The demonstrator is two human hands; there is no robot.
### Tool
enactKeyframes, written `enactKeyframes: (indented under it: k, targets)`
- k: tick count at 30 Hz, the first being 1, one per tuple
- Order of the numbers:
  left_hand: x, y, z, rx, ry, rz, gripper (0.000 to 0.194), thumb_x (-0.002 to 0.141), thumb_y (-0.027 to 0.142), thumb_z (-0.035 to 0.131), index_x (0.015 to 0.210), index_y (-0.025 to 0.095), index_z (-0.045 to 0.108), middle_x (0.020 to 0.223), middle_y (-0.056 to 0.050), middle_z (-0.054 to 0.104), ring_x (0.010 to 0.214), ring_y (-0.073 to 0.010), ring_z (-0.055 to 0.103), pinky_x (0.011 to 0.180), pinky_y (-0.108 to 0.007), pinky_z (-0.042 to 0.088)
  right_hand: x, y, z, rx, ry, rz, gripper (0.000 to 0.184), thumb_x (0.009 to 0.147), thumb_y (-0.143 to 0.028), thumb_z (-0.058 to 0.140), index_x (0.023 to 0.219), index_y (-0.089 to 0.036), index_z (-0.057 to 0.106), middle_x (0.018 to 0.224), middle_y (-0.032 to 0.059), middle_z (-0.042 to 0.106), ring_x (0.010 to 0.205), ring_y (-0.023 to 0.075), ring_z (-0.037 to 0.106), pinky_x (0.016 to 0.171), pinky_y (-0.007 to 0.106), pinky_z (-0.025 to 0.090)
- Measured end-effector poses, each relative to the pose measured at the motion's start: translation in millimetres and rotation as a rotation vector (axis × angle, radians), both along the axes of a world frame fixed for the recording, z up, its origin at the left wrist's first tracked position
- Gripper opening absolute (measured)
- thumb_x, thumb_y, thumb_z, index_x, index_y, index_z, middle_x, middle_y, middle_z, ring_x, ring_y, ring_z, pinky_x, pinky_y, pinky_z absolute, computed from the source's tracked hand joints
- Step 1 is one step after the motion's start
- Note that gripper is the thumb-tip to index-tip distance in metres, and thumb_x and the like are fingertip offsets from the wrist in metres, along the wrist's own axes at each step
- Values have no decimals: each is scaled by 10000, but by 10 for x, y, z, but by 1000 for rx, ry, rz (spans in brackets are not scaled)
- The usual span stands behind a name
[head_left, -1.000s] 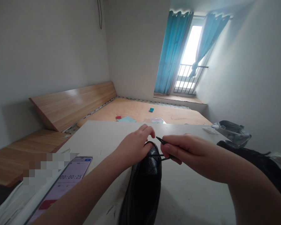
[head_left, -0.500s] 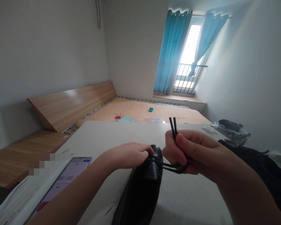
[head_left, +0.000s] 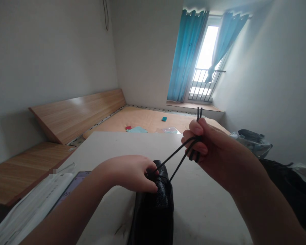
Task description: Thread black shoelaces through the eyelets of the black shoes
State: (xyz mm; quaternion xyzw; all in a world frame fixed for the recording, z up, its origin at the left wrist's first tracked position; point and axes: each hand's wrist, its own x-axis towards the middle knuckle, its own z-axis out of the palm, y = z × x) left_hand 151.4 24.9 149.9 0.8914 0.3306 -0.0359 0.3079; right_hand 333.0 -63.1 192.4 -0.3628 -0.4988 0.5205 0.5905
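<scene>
A black leather shoe (head_left: 163,195) stands on the white table in front of me, its near part dark. My left hand (head_left: 132,173) grips the shoe's upper near the lacing; its fingertips are partly hidden. Two strands of black shoelace (head_left: 177,153) run taut from the shoe up to the right. My right hand (head_left: 200,136) is closed around these laces, raised above and to the right of the shoe. Both lace ends poke up over its thumb, and looped lace hangs below the fingers.
On the left, a phone (head_left: 76,183) lies beside white plastic packaging (head_left: 35,204). The white table (head_left: 109,143) meets a bed (head_left: 145,117) behind. At the right are a grey bag (head_left: 253,141) and a black item (head_left: 288,187), partly behind my forearm.
My right hand has risen with the laces, pulling them from slack to taut. My left hand has shifted slightly left, and the shoe has turned a little.
</scene>
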Motion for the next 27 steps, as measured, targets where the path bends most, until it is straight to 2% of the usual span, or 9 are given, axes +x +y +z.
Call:
enactKeyframes:
  k: [3, 8, 15, 17, 19, 21, 23, 25, 27]
  targets:
    - [26, -35, -19, 75, 32, 3, 420, 619, 424, 685, 1004, 260, 712, 898, -42, 719, 798, -243, 636, 673, -279, 441, -73, -96, 15, 25, 30, 41, 234, 890, -345, 539, 700, -222, 480, 592, -42, 286, 526, 116, 248, 476, 193, 349]
    - [87, -94, -21, 146, 98, -6, 422, 654, 423, 674, 1049, 276, 699, 874, -39, 719, 760, -252, 635, 615, -296, 428, -136, -203, 40, 78, 46, 52, 248, 899, -343, 517, 676, -234, 502, 600, -28, 265, 534, 135, 262, 483, 227, 370]
    - [95, -200, -24, 187, 81, -4, 354, 693, 430, 632, 971, 227, 714, 882, -78, 720, 816, -261, 642, 654, -294, 429, -96, -20, 20, 53, 197, -33, 226, 896, -263, 516, 673, -227, 507, 620, -27, 260, 558, 125, 326, 521, 187, 425]
    - [70, -205, 24, 174, 76, -13, 400, 693, 492, 631, 991, 232, 695, 927, -72, 714, 837, -259, 637, 662, -294, 430, -98, 20, 26, 25, 201, -44, 242, 885, -303, 544, 662, -222, 498, 614, -32, 273, 540, 114, 329, 503, 169, 424]
    - [36, -213, 117, 196, 25, 37, 411, 721, 553, 596, 972, 238, 678, 927, -54, 707, 817, -249, 629, 636, -291, 422, -109, 28, 39, 10, 179, -64, 266, 852, -348, 599, 649, -217, 490, 605, -38, 300, 520, 102, 328, 482, 158, 416]
    - [-4, -239, 236, 241, -62, 156, 424, 789, 601, 498, 854, 220, 671, 818, -39, 698, 725, -224, 617, 576, -282, 394, -116, 17, 51, -11, 156, -68, 283, 833, -367, 628, 642, -215, 484, 594, -42, 324, 503, 94, 330, 466, 152, 406]
    - [-36, -288, 341, 196, -147, 232, 521, 856, 614, 380, 702, 199, 655, 671, -25, 664, 619, -190, 592, 536, -275, 369, -115, 6, 55, -39, 162, -49, 268, 847, -364, 608, 656, -219, 490, 578, -45, 338, 485, 90, 327, 455, 150, 399]
    - [-48, -349, 396, 57, -235, 192, 542, 897, 570, 336, 677, 197, 664, 660, -14, 664, 621, -174, 598, 558, -268, 389, -112, 1, 47, -62, 198, -19, 239, 862, -351, 585, 679, -220, 504, 567, -46, 363, 468, 83, 325, 445, 145, 391]
    - [-31, -404, 392, 6, -301, 146, 456, 902, 509, 378, 775, 197, 686, 760, -19, 689, 713, -186, 619, 623, -269, 422, -114, 1, 29, -75, 228, 10, 223, 868, -351, 575, 700, -218, 513, 571, -45, 403, 464, 75, 339, 444, 141, 387]
